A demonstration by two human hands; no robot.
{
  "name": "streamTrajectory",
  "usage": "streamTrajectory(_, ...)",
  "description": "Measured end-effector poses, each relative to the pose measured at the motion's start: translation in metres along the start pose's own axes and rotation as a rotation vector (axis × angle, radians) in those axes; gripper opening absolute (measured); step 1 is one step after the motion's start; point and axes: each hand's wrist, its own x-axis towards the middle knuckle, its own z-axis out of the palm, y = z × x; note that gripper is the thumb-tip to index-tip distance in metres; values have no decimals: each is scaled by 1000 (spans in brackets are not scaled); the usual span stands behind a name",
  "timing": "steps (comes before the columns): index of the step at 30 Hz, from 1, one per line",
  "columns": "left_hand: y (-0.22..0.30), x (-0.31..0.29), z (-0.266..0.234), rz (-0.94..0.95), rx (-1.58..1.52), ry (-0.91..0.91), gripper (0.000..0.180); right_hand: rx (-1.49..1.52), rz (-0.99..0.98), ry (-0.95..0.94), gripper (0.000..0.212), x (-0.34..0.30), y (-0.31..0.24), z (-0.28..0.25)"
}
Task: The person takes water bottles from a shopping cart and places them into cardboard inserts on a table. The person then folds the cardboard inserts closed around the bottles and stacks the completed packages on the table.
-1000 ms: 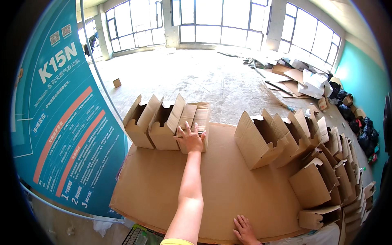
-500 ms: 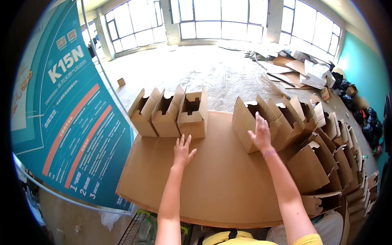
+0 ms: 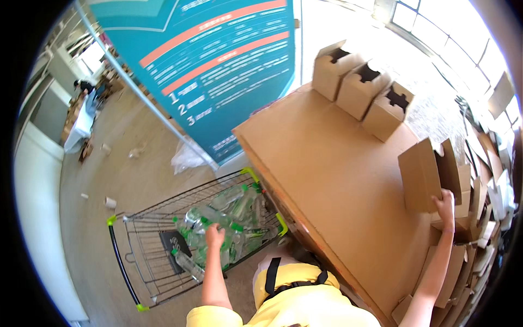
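The left hand point(image 3: 215, 236) is reaching down into a wire shopping cart point(image 3: 111, 220) with a black handle and green corners. Clear plastic bottles with green caps point(image 3: 204, 212) are lying in a jumble directly beneath the hand and on all sides of it, and one bottle point(image 3: 188, 265) is slanting near the wrist, toward the handle end. The fingers are curling downward, but their tips are being hidden, so I cannot tell whether they are gripping a bottle or only touching the pile.

Well apart from it, the right hand point(image 3: 445, 210) is grasping an open-topped cardboard box point(image 3: 420, 177) by its near end, the thumb pressing at the lower corner. This box is standing just beyond that hand and partly to its left, along the right side of a table covered with a flat cardboard sheet point(image 3: 338, 191). More open cardboard boxes point(image 3: 444, 272) are crowding together beside the right forearm.

At the table's far edge, three open boxes point(image 3: 357, 95) are standing side by side in a row, well out of reach of both hands. A teal banner point(image 3: 234, 71) is rising beyond the cart, and a white plastic bag point(image 3: 188, 158) is lying on the floor by its foot.
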Motion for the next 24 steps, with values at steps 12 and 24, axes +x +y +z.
streamTrajectory(12, -38, -4, 36, 240, 467, -689, 79, -114, -179, -283, 16, -155, -180, -9)
streamTrajectory(24, -79, -18, -22, 158, 617, -480, 97, -97, 2, -276, 17, -211, -231, -9)
